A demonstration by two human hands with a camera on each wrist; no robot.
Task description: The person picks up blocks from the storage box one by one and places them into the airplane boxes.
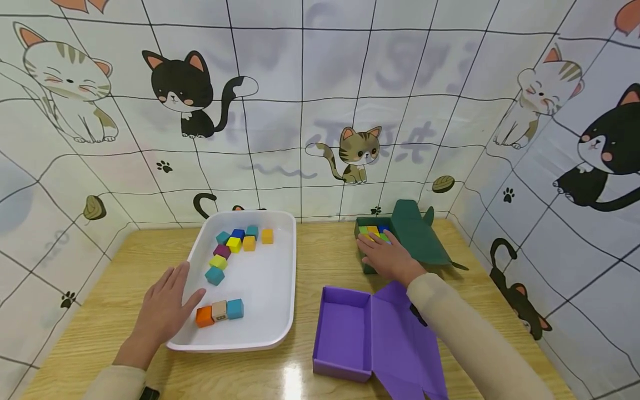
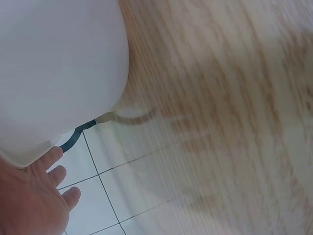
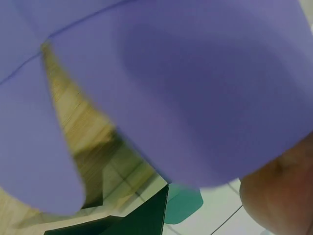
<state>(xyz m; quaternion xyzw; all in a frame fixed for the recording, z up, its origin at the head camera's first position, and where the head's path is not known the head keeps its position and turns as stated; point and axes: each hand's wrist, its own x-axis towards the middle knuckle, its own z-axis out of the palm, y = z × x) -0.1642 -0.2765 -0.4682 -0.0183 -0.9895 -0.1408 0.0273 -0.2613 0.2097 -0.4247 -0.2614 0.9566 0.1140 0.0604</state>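
My left hand [image 1: 167, 303] rests with its fingers straight along the left rim of a white tray [image 1: 265, 291]. Inside that tray, coloured wooden cubes [image 1: 234, 244] form a loose curve at the back, and an orange, a plain wood and a blue cube [image 1: 235, 309] make a short row near the front. Over the green box [image 1: 369, 269] at the back right lies my right hand [image 1: 387, 258], fingers extended across the coloured cubes [image 1: 372, 229] packed in it. Its fingertips are partly hidden. The left wrist view shows the left fingers [image 2: 57, 172] against the tray's outer side.
A purple box [image 1: 344, 373] stands in front of the green one, its lid [image 1: 405, 350] folded out to the right, beneath my right forearm. The green box's lid [image 1: 417, 239] also lies folded back to the right. Cat-patterned cloth walls [image 1: 300, 122] enclose the wooden table [image 1: 240, 375].
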